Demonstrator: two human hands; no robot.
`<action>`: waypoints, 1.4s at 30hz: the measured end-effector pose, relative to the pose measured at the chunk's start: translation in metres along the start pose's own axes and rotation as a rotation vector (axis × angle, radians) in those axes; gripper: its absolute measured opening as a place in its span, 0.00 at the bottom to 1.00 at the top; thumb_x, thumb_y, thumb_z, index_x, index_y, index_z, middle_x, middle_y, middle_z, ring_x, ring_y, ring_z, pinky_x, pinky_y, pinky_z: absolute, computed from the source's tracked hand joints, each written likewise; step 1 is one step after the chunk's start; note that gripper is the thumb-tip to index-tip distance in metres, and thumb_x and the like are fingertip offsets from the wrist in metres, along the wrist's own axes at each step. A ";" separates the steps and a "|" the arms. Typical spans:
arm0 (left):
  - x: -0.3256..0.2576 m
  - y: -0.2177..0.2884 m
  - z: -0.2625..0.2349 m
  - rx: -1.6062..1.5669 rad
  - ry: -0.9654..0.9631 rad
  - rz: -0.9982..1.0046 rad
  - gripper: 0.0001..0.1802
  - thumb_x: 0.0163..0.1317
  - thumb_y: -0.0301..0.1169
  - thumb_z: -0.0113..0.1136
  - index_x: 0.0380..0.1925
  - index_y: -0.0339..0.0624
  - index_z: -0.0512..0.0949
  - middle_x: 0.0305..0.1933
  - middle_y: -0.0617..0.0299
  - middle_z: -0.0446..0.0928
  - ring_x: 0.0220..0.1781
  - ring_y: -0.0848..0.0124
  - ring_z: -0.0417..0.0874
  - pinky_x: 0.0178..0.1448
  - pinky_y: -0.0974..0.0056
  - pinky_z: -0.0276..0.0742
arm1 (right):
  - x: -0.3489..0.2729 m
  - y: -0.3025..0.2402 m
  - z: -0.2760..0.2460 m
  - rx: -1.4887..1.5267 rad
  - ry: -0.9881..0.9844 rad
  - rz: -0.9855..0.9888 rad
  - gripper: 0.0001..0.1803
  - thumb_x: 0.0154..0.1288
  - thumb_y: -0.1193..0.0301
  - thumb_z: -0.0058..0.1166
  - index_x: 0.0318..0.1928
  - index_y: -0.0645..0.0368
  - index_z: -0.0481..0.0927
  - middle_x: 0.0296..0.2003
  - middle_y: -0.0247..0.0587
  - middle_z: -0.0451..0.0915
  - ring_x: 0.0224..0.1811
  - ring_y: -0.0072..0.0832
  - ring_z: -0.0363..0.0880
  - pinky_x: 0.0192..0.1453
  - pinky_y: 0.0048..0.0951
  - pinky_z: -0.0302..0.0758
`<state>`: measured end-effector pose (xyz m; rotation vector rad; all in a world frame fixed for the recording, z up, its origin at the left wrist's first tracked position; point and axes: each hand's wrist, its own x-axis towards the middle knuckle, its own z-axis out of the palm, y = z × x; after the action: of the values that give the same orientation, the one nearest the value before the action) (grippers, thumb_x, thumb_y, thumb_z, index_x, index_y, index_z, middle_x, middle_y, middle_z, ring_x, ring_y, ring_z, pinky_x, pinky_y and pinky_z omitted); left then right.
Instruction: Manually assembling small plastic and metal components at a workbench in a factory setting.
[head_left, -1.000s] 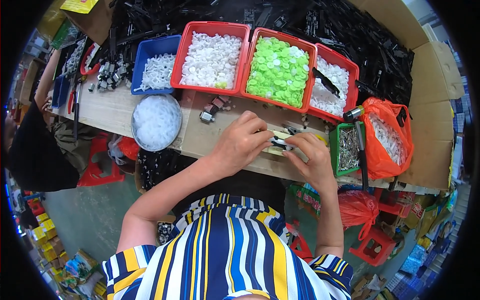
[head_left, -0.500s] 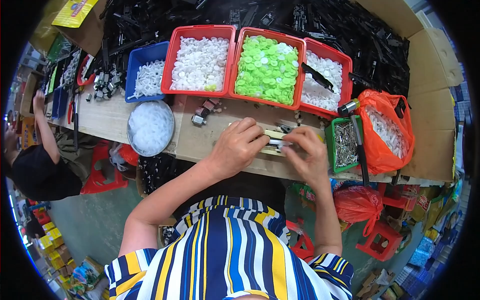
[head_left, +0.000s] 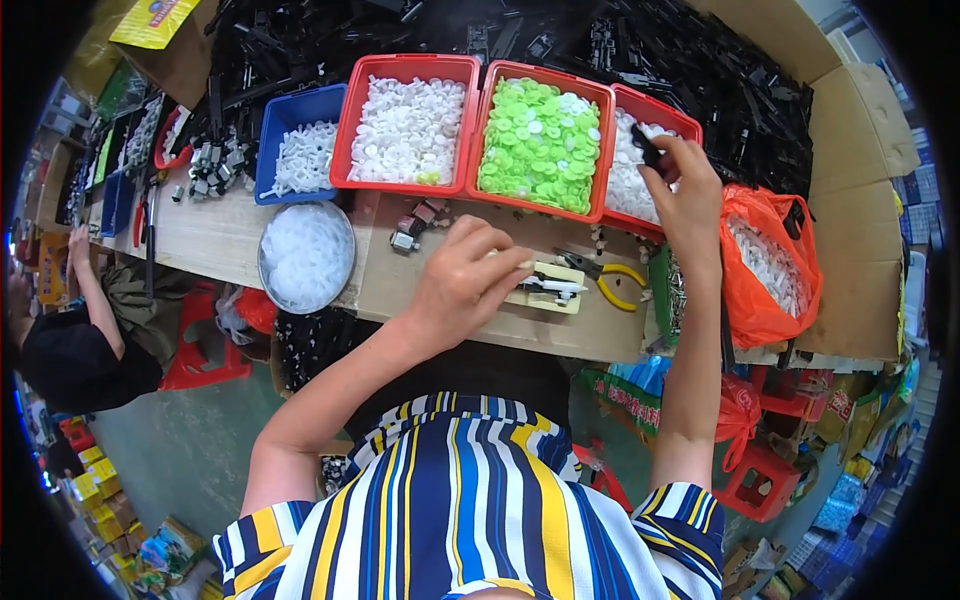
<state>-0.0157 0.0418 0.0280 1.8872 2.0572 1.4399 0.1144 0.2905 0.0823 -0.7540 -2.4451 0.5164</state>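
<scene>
On the table before me is a cream-coloured block with a black and white plastic part lying in it. My left hand closes over the left end of this block, its curled fingers hiding that end. At the right my right hand reaches over a red bin of small white pieces. A long black plastic piece is pinched between its thumb and fingers, partly hidden by them. Pliers with yellow handles lie just right of the block.
Behind stand a red bin of green discs, a red bin of white discs and a blue bin. A round metal bowl sits left, an orange bag right. Black parts heap behind. A person works far left.
My right hand has left the block and moved up and right to the black piece on the red bin, taking hold of it. The pliers have come into full view. My left hand stays.
</scene>
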 end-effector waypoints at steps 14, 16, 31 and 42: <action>0.002 0.005 -0.010 -1.067 -0.016 -0.870 0.14 0.69 0.30 0.64 0.52 0.37 0.82 0.36 0.65 0.85 0.34 0.81 0.83 0.37 0.77 0.73 | -0.097 -0.056 0.010 1.071 -0.111 0.300 0.23 0.59 0.82 0.68 0.54 0.65 0.77 0.44 0.37 0.81 0.46 0.23 0.81 0.49 0.25 0.78; -0.002 0.005 -0.010 -0.960 -0.014 -0.829 0.13 0.69 0.29 0.65 0.51 0.36 0.83 0.37 0.65 0.85 0.34 0.81 0.83 0.36 0.76 0.73 | -0.095 -0.058 0.003 0.457 -0.150 0.039 0.20 0.56 0.81 0.68 0.50 0.64 0.81 0.43 0.41 0.82 0.45 0.29 0.83 0.50 0.29 0.79; -0.017 -0.004 -0.045 -0.097 0.106 -0.446 0.14 0.65 0.27 0.66 0.49 0.36 0.84 0.47 0.57 0.82 0.47 0.68 0.83 0.46 0.67 0.77 | -0.108 -0.060 0.041 0.164 -0.250 -0.279 0.16 0.56 0.70 0.68 0.45 0.57 0.81 0.42 0.39 0.78 0.48 0.38 0.78 0.48 0.39 0.70; -0.023 0.009 -0.012 0.101 -0.047 0.024 0.17 0.56 0.23 0.67 0.47 0.34 0.82 0.51 0.51 0.79 0.57 0.52 0.80 0.60 0.52 0.77 | -0.107 -0.065 0.044 0.130 -0.302 -0.232 0.16 0.57 0.71 0.67 0.46 0.57 0.81 0.42 0.38 0.77 0.49 0.39 0.77 0.50 0.40 0.69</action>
<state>-0.0090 0.0158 0.0274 1.9686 2.1310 1.3068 0.1381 0.1670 0.0398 -0.3517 -2.6970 0.7332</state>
